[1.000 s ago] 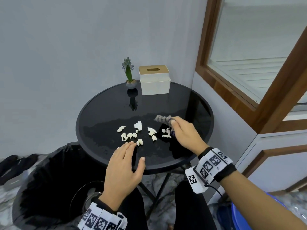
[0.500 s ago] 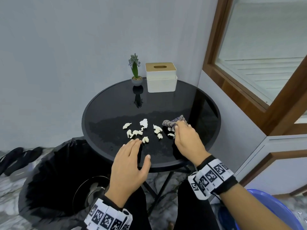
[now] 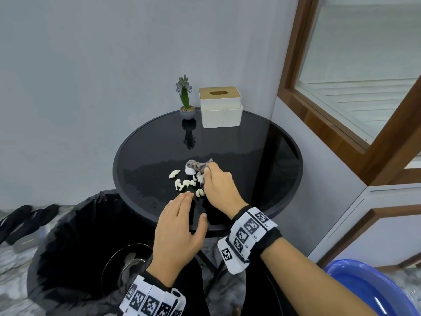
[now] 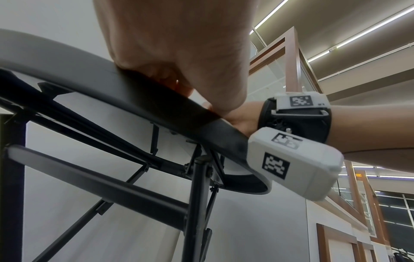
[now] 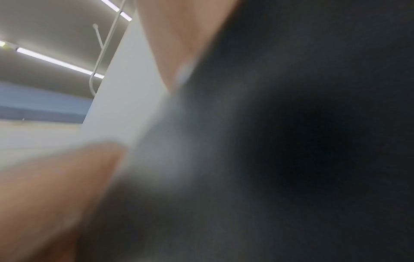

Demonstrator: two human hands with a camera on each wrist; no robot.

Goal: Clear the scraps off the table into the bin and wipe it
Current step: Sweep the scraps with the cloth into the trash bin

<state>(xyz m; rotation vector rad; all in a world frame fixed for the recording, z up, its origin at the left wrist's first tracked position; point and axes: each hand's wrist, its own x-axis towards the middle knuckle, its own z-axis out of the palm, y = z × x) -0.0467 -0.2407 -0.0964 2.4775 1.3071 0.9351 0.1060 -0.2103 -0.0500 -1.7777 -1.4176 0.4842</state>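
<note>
Several white scraps (image 3: 182,182) lie bunched near the middle of the round black table (image 3: 262,153). My right hand (image 3: 216,183) holds a grey cloth (image 3: 197,165) against the tabletop, right beside the scraps. My left hand (image 3: 180,226) rests flat at the table's near edge (image 4: 134,92), fingers straight, its fingertips close to the nearest scrap (image 3: 200,192). Below the table on the left stands the bin (image 3: 75,242) with a black liner. The right wrist view is blurred and dark.
A small potted plant (image 3: 185,99) and a white tissue box (image 3: 220,107) stand at the table's far edge. A blue basin (image 3: 373,290) sits on the floor at the lower right. A wood-framed window and wall close off the right side. Dark sandals (image 3: 20,218) lie left.
My right hand has swept the cloth leftward across the table, pushing the scraps into a tighter bunch nearer my left hand. The left hand has stayed at the table's near edge.
</note>
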